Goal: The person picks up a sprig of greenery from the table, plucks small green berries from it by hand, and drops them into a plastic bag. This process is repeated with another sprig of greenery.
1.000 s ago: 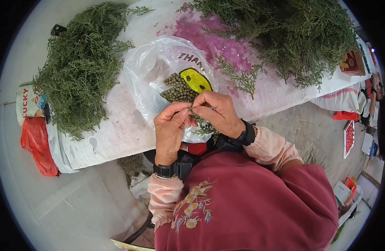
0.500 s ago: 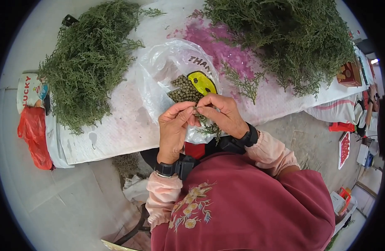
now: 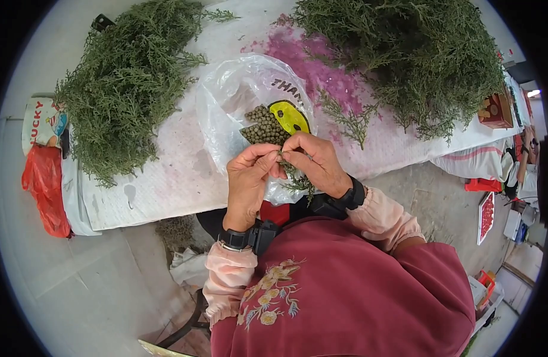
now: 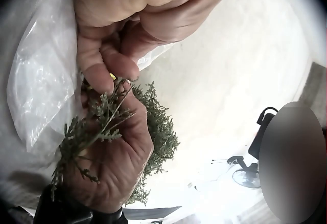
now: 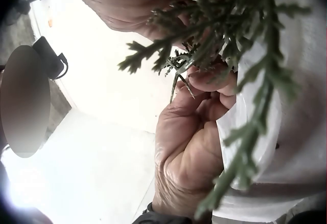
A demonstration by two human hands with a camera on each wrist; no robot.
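Both hands meet above the near edge of a clear plastic bag. My left hand (image 3: 247, 184) pinches the stem end of a small conifer sprig (image 3: 299, 182) between thumb and forefinger. Right beside it, my right hand (image 3: 321, 166) pinches the same sprig, whose scaly green fronds (image 4: 107, 127) hang below the palm. Fronds also cross close before the camera in the right wrist view. Small round greenish-brown balls (image 3: 263, 126) lie in the bag (image 3: 217, 122), just past the fingertips. What sits right between the fingertips is mostly hidden.
A large heap of conifer branches (image 3: 125, 89) lies on the left of the white-covered table (image 3: 155, 196), a bigger heap (image 3: 417, 65) at the back right. One loose sprig (image 3: 348, 116) lies right of the bag, near a purple stain. A red bag (image 3: 44, 190) hangs at the left edge.
The head view has shifted, so the table and hands sit slightly farther right in it. Both hands keep their pinch on the sprig, with hardly any movement of the fingers.
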